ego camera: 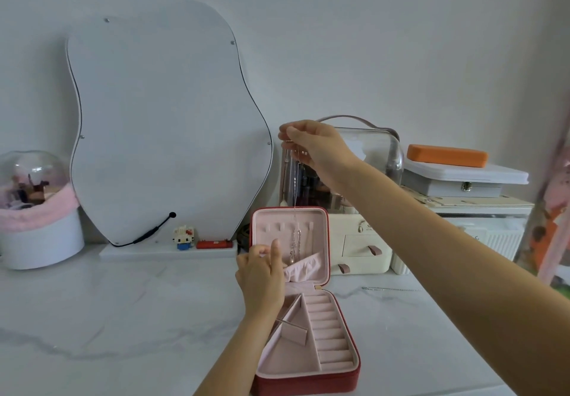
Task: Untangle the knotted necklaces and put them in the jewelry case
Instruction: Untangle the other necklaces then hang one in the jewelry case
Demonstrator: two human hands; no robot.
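A red jewelry case (339,374) with pink lining stands open on the white table, its lid upright. My right hand (314,145) is raised above the lid and pinches the top of a thin silver necklace (295,198), which hangs straight down in front of the lid's hooks. Its lower end dangles near the lid's pink pocket (303,267). My left hand (262,275) is at the lid's left side, fingers pulling the pocket's edge open. Another thin chain (391,289) lies on the table to the right of the case.
A wavy white mirror (160,124) leans on the wall behind. A clear cosmetic box (382,161) on a cream drawer unit (357,247) stands right behind the case. Grey boxes with an orange case (447,155) sit at right; a domed pink container (34,204) at left.
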